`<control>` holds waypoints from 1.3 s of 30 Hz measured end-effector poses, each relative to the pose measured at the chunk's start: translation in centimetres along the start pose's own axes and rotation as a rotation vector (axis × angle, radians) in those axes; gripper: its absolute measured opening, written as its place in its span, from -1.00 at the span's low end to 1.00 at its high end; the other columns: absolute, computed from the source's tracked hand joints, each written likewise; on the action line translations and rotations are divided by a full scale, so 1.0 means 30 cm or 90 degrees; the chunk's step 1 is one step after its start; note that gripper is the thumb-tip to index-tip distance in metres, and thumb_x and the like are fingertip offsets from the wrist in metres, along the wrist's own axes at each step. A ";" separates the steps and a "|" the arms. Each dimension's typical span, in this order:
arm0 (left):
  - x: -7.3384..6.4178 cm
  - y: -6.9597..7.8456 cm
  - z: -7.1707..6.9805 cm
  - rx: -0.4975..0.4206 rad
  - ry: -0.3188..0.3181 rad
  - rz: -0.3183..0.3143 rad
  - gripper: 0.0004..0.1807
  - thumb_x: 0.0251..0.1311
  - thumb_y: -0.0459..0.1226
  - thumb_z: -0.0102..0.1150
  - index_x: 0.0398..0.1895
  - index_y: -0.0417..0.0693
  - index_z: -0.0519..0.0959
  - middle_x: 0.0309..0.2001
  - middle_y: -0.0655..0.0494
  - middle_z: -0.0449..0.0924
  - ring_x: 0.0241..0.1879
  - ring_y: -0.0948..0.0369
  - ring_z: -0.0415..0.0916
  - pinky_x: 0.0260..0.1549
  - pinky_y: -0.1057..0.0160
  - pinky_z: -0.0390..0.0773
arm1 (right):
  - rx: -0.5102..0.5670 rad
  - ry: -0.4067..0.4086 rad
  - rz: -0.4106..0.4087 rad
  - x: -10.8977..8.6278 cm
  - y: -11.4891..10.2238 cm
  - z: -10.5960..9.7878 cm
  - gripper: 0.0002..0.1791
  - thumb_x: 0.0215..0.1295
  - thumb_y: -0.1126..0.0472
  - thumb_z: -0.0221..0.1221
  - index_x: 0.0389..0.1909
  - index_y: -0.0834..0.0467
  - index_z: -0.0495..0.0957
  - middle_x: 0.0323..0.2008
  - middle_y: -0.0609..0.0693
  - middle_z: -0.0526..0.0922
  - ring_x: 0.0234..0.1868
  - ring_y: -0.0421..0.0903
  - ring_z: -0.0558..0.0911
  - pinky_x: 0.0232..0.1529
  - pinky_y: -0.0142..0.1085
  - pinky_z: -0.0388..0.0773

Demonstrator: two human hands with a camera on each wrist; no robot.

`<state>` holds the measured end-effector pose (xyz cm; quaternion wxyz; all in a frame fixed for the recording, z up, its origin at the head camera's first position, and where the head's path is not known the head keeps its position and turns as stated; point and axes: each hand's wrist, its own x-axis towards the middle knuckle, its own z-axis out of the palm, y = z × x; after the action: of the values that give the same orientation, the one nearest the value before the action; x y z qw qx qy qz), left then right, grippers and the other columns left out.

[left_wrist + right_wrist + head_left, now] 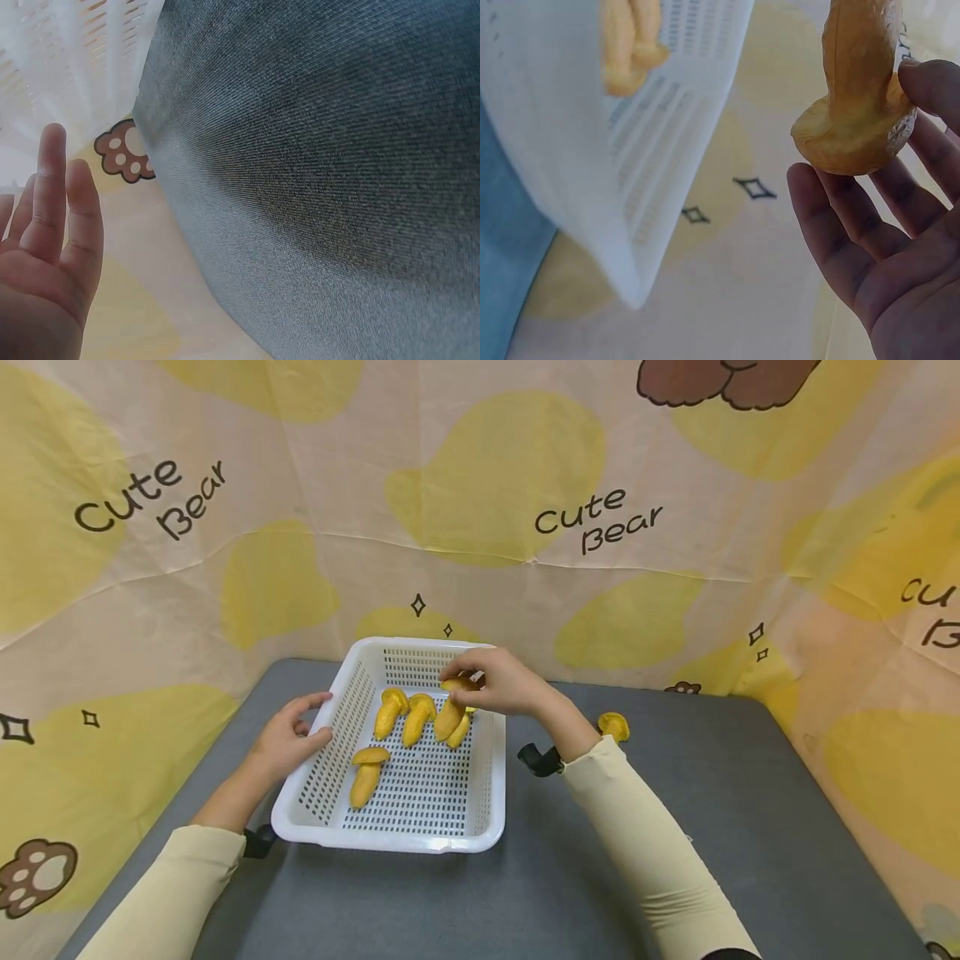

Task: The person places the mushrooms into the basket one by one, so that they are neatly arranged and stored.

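My right hand [498,681] pinches a yellow mushroom [448,720] by its cap over the right back part of a white plastic basket [390,842]. In the right wrist view, the thumb and fingertips hold that cap, and the stem leads away to the top of the view. Several similar mushrooms lie in the basket; one mushroom [367,777] is nearer the front, and another is partly hidden behind the held one. My left hand [285,739] is at the basket's left rim with loosely extended fingers; whether they touch it is hard to tell.
One more mushroom [613,726] lies on the grey table [712,793], right of the basket and partly behind my right forearm. A patterned cloth [480,510] hangs behind the table and along its sides. Each wrist wears a black camera mount.
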<state>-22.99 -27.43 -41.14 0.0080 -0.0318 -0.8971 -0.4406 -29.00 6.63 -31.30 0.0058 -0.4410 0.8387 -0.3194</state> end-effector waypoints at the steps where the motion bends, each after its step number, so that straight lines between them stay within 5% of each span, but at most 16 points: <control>1: 0.001 0.000 0.001 0.000 -0.001 -0.001 -0.32 0.23 -0.29 0.07 0.44 -0.07 0.17 -0.02 -0.33 0.48 -0.48 0.13 0.67 -0.58 0.17 0.69 | 0.004 -0.002 -0.003 0.007 -0.006 0.006 -0.74 0.20 0.25 0.24 -0.07 0.15 0.65 -0.07 -0.05 0.68 -0.13 -0.18 0.58 -0.11 -0.38 0.63; 20: 0.002 0.002 0.000 0.000 -0.008 0.001 -0.33 0.24 -0.30 0.06 0.43 -0.09 0.16 -0.10 -0.37 0.55 -0.48 0.11 0.68 -0.59 0.17 0.69 | -0.016 -0.114 0.035 0.125 -0.089 0.153 -0.71 0.22 0.24 0.19 -0.03 0.12 0.63 -0.03 -0.05 0.66 -0.14 -0.21 0.59 -0.07 -0.51 0.54; 39: 0.014 -0.014 0.001 -0.003 -0.017 0.013 -0.33 0.25 -0.30 0.06 0.44 -0.12 0.14 0.06 -0.41 0.47 -0.45 0.07 0.69 -0.58 0.16 0.69 | 0.008 -0.139 0.116 0.154 -0.067 0.260 -0.78 0.12 0.24 0.29 -0.17 0.11 0.66 -0.22 -0.11 0.69 -0.14 -0.23 0.59 -0.11 -0.50 0.53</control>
<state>-23.43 -27.65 -41.47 0.0004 -0.0466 -0.8958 -0.4420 -28.07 -1.76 -35.18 0.1288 -0.3954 0.8674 -0.2732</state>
